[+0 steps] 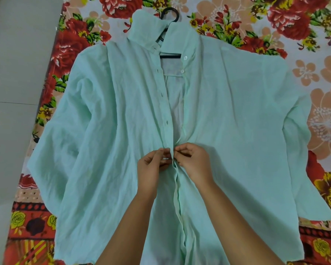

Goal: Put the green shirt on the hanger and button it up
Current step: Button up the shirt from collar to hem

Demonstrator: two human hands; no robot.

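Both hands — left hand (151,169), right hand (193,161) — pinching placket | green shirt (107,131) (wrinkled, pale) on hanger (169,12)

shirt (107,131) lies flat on bedsheet (313,60), hanger (169,13) inside at collar; both hands (151,169) meet mid-placket, floor (13,73) left.

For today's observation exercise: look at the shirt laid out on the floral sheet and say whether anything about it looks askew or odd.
The green shirt gapes above the hands, the black hanger showing through. Its collar stands up unfolded on the left side. The left hand and right hand pinch the placket midway; upper buttons are undone.
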